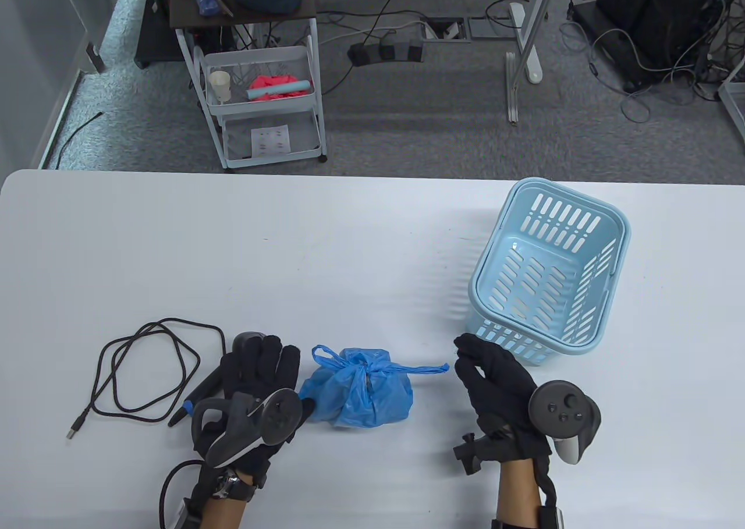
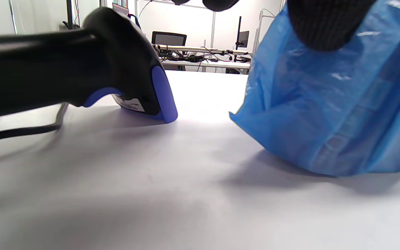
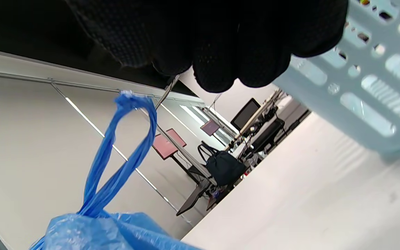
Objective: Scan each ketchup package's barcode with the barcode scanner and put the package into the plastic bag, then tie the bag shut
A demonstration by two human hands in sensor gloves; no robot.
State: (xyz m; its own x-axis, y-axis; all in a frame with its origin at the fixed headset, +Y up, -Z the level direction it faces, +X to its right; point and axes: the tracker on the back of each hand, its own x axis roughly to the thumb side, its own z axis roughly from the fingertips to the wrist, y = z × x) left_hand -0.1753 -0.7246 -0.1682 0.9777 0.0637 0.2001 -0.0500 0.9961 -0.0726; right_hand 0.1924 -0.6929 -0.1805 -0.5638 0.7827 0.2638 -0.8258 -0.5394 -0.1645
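The blue plastic bag (image 1: 358, 392) sits knotted near the table's front edge, one twisted handle end (image 1: 433, 368) pointing right. Whatever is inside it is hidden. My left hand (image 1: 262, 377) lies flat with straight fingers over the black barcode scanner (image 1: 249, 338), and its thumb touches the bag's left side. In the left wrist view the scanner (image 2: 82, 62) lies on the table beside the bag (image 2: 335, 114). My right hand (image 1: 486, 372) hovers just right of the handle end with curled fingers that hold nothing. In the right wrist view the handle loop (image 3: 130, 104) stands free below my fingers (image 3: 217, 59).
A light blue slotted basket (image 1: 605, 326) stands behind my right hand, close to its fingertips. The scanner's black cable (image 1: 145, 372) coils on the table to the left and ends in a USB plug (image 1: 73, 431). A white cart (image 1: 262, 104) stands on the floor beyond the table.
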